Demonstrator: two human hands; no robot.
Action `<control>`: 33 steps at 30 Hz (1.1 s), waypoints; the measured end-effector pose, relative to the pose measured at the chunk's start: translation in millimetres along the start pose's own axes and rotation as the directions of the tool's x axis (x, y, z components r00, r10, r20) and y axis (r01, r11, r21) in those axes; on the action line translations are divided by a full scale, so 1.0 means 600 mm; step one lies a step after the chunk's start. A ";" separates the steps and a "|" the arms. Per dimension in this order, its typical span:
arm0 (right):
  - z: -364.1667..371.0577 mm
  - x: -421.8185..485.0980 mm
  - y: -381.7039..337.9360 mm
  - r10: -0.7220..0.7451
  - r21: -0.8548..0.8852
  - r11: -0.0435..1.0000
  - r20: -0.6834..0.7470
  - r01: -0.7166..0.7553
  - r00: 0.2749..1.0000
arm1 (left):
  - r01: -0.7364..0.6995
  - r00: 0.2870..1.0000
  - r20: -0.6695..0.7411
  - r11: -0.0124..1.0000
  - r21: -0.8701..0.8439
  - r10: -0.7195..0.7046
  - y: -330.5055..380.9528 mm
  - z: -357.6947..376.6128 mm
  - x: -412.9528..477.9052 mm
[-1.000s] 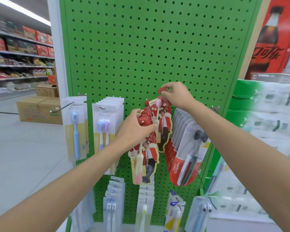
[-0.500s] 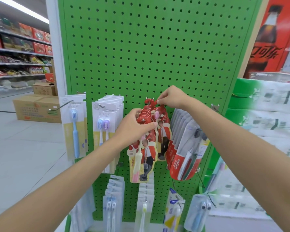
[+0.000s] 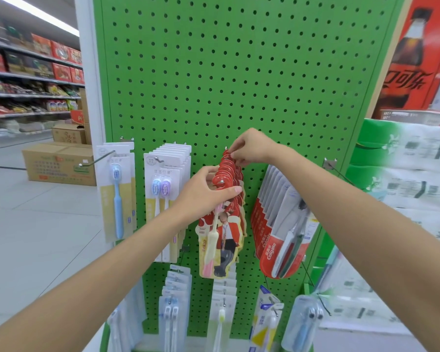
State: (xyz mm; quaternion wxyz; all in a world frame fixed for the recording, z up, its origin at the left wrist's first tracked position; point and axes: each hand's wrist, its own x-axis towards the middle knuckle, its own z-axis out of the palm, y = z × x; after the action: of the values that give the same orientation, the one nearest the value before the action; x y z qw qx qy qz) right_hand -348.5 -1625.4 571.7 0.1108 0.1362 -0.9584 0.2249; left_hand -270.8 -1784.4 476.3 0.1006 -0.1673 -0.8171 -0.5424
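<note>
Green pegboard panel: upright, fills the centre of the view, with goods hung across its lower half only.

Store shelving: far left, stocked with red boxes and bagged goods. A cola poster stands at upper right. Below it, just beside the panel's right edge, are stacked wrapped paper packs. Cardboard cartons sit on the floor at left, well apart from the panel.

Hung stock, upper row, left to right: a single blue toothbrush pack, white twin-brush packs, red toothbrush packs and red Colgate packs. A lower row of pale brush packs hangs beneath them.

The red toothbrush packs hang in a row on one peg at the panel's centre, between the twin-brush packs and the Colgate packs. The front pack shows a pink-and-cream brush beside a printed figure.

Left hand: grips the front of the red row near its top. The thumb lies across the front pack just below the peg's tip, and the fingers are curled round the left edge.

Right hand: at the back of the same row, close to the board. Its fingers are pinched on the top tab of a rear red pack.
</note>
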 end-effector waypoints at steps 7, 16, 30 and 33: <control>-0.011 0.009 0.020 -0.018 -0.123 0.992 -0.125 0.002 0.992 | 0.002 1.000 0.008 1.000 -0.016 -0.002 -0.006 0.003 0.004; 0.010 0.023 0.010 -0.037 -0.183 0.983 -0.102 0.018 0.994 | 0.003 1.000 0.020 1.000 -0.021 -0.003 -0.010 0.001 0.008; 0.005 0.018 -0.001 0.017 -0.200 0.979 -0.126 -0.042 0.992 | 0.000 1.000 0.019 1.000 -0.024 0.000 -0.008 -0.001 0.005; -0.014 0.005 -0.002 0.070 -0.148 0.985 -0.157 -0.094 0.985 | 0.000 1.000 0.012 1.000 -0.006 0.001 -0.004 -0.001 0.003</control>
State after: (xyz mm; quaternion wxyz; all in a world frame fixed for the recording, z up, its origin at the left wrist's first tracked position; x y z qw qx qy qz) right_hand -349.6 -1623.0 580.5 0.1839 0.0701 -0.9667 0.1638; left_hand -273.7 -1785.4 475.0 0.0953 -0.1711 -0.8161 -0.5437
